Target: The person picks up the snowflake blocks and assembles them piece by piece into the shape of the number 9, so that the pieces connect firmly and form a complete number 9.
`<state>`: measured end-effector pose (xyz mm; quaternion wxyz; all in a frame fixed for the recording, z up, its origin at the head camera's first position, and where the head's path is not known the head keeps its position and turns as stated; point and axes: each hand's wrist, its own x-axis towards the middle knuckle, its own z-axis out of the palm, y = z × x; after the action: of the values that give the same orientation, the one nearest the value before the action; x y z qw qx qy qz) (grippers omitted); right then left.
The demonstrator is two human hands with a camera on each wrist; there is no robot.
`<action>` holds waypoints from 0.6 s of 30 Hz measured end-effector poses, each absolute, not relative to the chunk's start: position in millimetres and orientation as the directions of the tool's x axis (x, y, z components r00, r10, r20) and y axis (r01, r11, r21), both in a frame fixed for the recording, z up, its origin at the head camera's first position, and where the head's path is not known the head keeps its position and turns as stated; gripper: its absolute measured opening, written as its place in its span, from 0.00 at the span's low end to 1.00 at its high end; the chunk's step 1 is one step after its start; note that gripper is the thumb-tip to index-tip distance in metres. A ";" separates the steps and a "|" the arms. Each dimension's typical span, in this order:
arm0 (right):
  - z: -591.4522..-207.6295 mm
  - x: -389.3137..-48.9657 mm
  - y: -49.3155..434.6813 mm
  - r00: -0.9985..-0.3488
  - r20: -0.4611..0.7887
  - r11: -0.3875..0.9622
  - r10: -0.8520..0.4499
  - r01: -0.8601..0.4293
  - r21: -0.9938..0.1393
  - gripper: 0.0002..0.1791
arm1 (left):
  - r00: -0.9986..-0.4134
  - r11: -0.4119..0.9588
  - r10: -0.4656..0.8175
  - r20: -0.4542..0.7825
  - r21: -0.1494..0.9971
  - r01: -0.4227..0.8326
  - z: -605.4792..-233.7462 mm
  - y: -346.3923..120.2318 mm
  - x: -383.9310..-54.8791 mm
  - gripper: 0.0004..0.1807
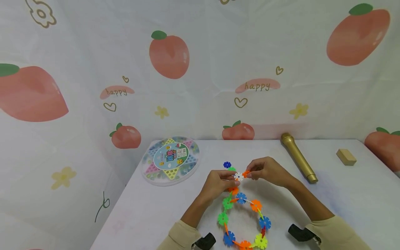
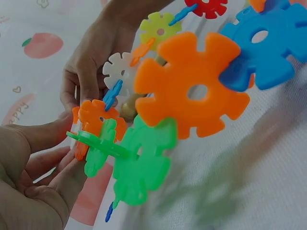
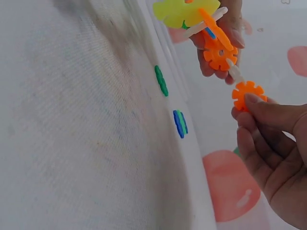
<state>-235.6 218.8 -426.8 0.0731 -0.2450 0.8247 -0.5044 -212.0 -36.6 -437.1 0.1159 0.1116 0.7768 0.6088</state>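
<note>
Notched plastic snowflake discs in several colours are linked into a chain, part of which forms a ring on the table. My left hand (image 1: 215, 185) pinches the chain's upper end at a white snowflake disc (image 1: 239, 176). From the other side, my right hand (image 1: 270, 171) pinches an orange snowflake disc (image 3: 242, 91) between thumb and fingertips, its edge meeting the white one. In the left wrist view, a green disc (image 2: 144, 163) and a large orange disc (image 2: 192, 86) of the chain hang close beside the left fingers. The left fingertips partly hide the white disc.
A loose dark blue disc (image 1: 227, 164) and a green disc (image 1: 231, 169) lie beyond the hands. A round Chinese checkers box (image 1: 171, 160) lies at the table's back left. Toward the right are a gold microphone (image 1: 299, 158) and a wooden block (image 1: 346, 157). A fruit-print cloth hangs behind.
</note>
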 end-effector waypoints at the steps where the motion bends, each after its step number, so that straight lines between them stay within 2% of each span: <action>1: -426.7 -235.6 218.1 -0.870 0.135 0.370 -0.473 -0.335 -0.867 0.03 | -0.950 0.227 0.310 -0.039 0.973 0.034 -436.8 -36.4 -211.9 0.19; 8: -428.2 -235.5 217.7 -0.872 0.154 0.355 -0.465 -0.343 -0.870 0.04 | -0.954 0.167 0.301 -0.018 0.985 0.034 -438.2 -34.6 -211.7 0.18; 18: -429.8 -235.3 218.3 -0.871 0.163 0.319 -0.463 -0.335 -0.887 0.04 | -0.959 0.155 0.282 -0.026 0.988 0.018 -438.7 -32.2 -210.2 0.17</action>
<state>-235.3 218.3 -429.8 0.0603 -0.2464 0.8098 -0.5290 -210.2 -32.2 -438.7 0.1027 0.0999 0.7529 0.6424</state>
